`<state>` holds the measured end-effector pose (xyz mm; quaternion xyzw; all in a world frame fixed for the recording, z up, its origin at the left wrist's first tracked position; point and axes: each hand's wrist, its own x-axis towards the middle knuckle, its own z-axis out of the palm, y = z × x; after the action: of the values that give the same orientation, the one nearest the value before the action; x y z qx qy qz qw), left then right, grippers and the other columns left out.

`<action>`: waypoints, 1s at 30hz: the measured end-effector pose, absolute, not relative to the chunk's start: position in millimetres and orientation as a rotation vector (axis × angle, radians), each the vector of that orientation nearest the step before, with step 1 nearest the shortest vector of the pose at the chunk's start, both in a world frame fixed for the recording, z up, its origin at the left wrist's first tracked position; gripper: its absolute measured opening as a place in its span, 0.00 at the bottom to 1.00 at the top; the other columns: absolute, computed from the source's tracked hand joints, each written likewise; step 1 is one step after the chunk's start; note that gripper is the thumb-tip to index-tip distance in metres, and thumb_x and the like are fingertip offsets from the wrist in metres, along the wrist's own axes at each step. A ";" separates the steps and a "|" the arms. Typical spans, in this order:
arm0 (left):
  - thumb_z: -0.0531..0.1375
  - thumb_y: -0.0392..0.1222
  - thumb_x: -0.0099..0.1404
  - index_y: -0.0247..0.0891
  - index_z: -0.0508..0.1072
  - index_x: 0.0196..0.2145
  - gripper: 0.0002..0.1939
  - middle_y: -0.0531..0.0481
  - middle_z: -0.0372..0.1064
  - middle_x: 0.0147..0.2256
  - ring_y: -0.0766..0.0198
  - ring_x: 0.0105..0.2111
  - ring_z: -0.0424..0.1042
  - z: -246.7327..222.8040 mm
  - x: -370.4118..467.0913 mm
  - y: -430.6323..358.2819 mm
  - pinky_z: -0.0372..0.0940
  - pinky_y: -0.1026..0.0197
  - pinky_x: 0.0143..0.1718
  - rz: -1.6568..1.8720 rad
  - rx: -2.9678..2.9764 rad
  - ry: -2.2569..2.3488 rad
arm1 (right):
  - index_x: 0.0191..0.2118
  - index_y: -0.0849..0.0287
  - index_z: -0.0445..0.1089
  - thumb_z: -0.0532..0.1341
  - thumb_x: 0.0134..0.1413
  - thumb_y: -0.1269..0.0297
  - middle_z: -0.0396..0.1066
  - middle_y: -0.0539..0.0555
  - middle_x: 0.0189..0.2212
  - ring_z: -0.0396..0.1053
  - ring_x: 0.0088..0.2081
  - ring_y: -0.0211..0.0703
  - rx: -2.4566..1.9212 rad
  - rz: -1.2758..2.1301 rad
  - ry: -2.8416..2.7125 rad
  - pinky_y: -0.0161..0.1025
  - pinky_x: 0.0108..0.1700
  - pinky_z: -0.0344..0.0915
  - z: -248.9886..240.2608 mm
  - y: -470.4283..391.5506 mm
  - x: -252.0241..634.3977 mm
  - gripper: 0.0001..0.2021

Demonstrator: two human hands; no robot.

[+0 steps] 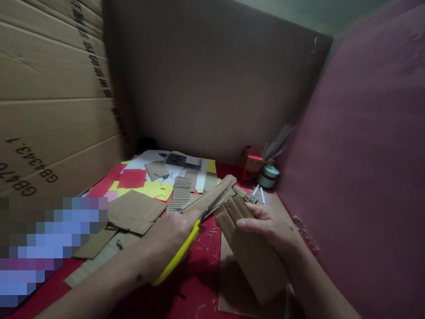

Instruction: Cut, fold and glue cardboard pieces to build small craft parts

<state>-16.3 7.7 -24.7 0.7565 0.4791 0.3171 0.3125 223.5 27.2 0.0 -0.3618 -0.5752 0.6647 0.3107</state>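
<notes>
My left hand (175, 232) is closed around a pair of scissors (181, 257) with yellow handles, which hang below the fist. The dark blades point up and to the right, towards a long cardboard strip (229, 181) just behind them; whether they touch it I cannot tell. Between thumb and fingers, my right hand (268, 226) grips a folded brown cardboard piece (252, 252), tilted with its top edge near the blades. Under that piece lies a flat cardboard sheet (229, 283) on the red tabletop (199, 283).
Cardboard pieces (136, 210) lie at left, with a corrugated strip (181, 192) behind. Red, yellow and white paper (142, 161) covers the back. A pale green round container (268, 176) and a red box (253, 165) stand back right. A large carton (59, 88) and a pink wall (365, 155) flank the table.
</notes>
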 end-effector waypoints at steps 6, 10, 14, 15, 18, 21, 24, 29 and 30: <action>0.59 0.51 0.56 0.36 0.72 0.32 0.14 0.51 0.66 0.23 0.65 0.23 0.66 -13.8 -2.2 9.7 0.61 0.66 0.22 0.915 1.518 1.204 | 0.39 0.59 0.71 0.65 0.43 0.64 0.72 0.52 0.29 0.68 0.26 0.37 -0.926 1.739 -1.346 0.35 0.31 0.64 -1.6 26.5 217.1 0.14; 0.62 0.44 0.53 0.34 0.72 0.38 0.14 0.50 0.68 0.25 0.63 0.26 0.69 -19.0 12.6 6.6 0.65 0.62 0.28 1.091 1.217 0.795 | 0.39 0.58 0.71 0.66 0.44 0.61 0.72 0.52 0.31 0.69 0.31 0.40 -0.929 1.713 -1.416 0.37 0.35 0.64 -7.8 22.3 207.7 0.14; 0.62 0.38 0.53 0.34 0.71 0.40 0.15 0.55 0.65 0.20 0.69 0.18 0.64 -26.1 16.8 6.9 0.61 0.65 0.21 1.192 1.122 0.779 | 0.42 0.58 0.70 0.60 0.46 0.45 0.72 0.54 0.31 0.70 0.33 0.44 -0.860 1.773 -1.409 0.40 0.37 0.64 -10.9 12.8 199.4 0.23; 0.62 0.38 0.54 0.34 0.72 0.39 0.13 0.54 0.66 0.21 0.69 0.18 0.64 -25.3 16.5 7.1 0.61 0.65 0.20 1.220 1.133 0.766 | 0.45 0.57 0.69 0.55 0.47 0.39 0.72 0.55 0.31 0.70 0.32 0.45 -0.827 1.818 -1.385 0.42 0.37 0.65 -10.6 10.3 198.1 0.28; 0.60 0.39 0.55 0.33 0.72 0.33 0.08 0.52 0.67 0.21 0.67 0.19 0.66 -17.9 15.6 6.3 0.62 0.64 0.22 1.289 1.213 0.755 | 0.51 0.56 0.63 0.47 0.51 0.37 0.71 0.56 0.32 0.69 0.27 0.43 -0.741 2.011 -1.333 0.42 0.32 0.65 -9.1 5.6 196.2 0.31; 0.61 0.38 0.54 0.34 0.72 0.34 0.08 0.54 0.65 0.19 0.66 0.20 0.66 -11.9 15.6 5.7 0.63 0.64 0.23 1.327 1.294 0.817 | 0.49 0.58 0.63 0.61 0.45 0.51 0.69 0.53 0.27 0.66 0.24 0.40 -0.681 2.023 -1.491 0.37 0.29 0.62 -7.8 7.4 196.6 0.25; 0.62 0.40 0.55 0.34 0.71 0.38 0.13 0.54 0.66 0.23 0.68 0.20 0.65 -14.8 13.0 9.0 0.63 0.65 0.22 1.346 1.264 0.808 | 0.45 0.58 0.66 0.64 0.38 0.53 0.67 0.52 0.28 0.65 0.31 0.44 -0.743 1.653 -1.790 0.39 0.34 0.63 -5.4 13.2 197.9 0.25; 0.64 0.41 0.53 0.36 0.68 0.43 0.19 0.54 0.65 0.29 0.71 0.19 0.64 -24.3 11.4 14.7 0.61 0.66 0.18 1.371 1.188 0.742 | 0.59 0.57 0.53 0.62 0.43 0.60 0.60 0.61 0.48 0.57 0.50 0.57 -1.233 0.371 -2.039 0.54 0.51 0.55 -8.4 17.8 195.0 0.35; 0.65 0.41 0.51 0.37 0.68 0.42 0.20 0.54 0.65 0.29 0.71 0.19 0.64 -24.6 13.0 14.5 0.61 0.66 0.19 1.375 1.178 0.746 | 0.61 0.59 0.50 0.62 0.43 0.61 0.59 0.63 0.49 0.57 0.49 0.59 -1.293 0.167 -2.051 0.56 0.51 0.55 -11.2 17.3 193.1 0.38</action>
<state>13.0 14.5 -24.6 0.4992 0.3160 0.5829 0.5578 193.1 17.3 -11.2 -0.4985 -0.7913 0.0642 0.3481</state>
